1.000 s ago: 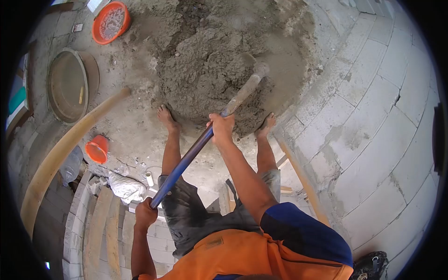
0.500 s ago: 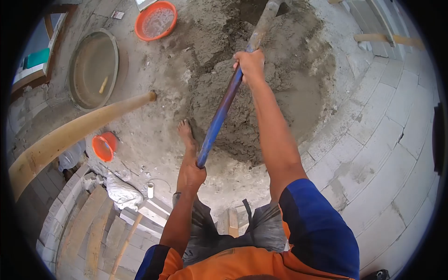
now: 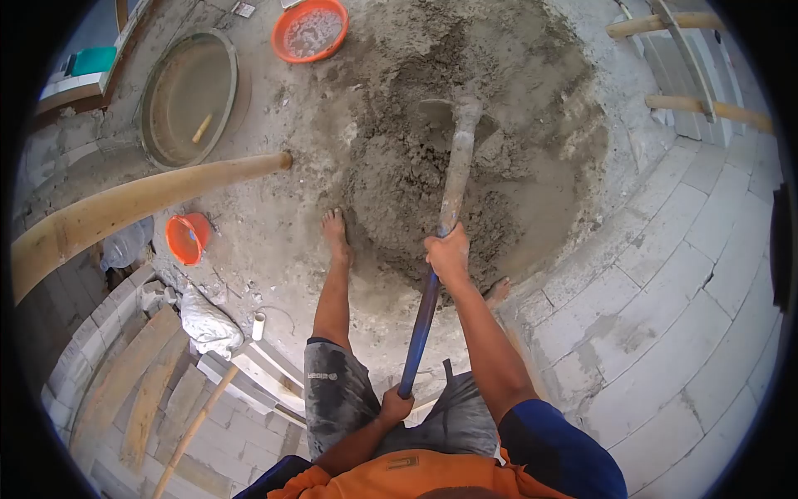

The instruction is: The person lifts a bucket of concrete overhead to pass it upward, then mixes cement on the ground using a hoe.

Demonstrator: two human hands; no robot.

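Both hands grip one long-handled hoe (image 3: 455,175), its shaft blue near me and mortar-caked farther out. My left hand (image 3: 396,406) is wrapped round the near end of the shaft, close to my lap. Farther up the shaft, my right hand (image 3: 450,252) is closed around it. At the far end the hoe's blade sits partly sunk in a heap of wet grey mortar (image 3: 391,183), so its lower edge is hidden. My bare feet stand at the near rim of the heap.
An orange basin (image 3: 283,48) with murky water and a large round tub (image 3: 150,125) are at the upper left. A bamboo pole (image 3: 158,192) juts in from the left, above a small orange bucket (image 3: 202,229). White block wall (image 3: 665,299) curves along the right.
The hoe has been drawn back toward me, its blade now lower in view and in the mortar. Both hands have come nearer my body, still gripping the shaft.
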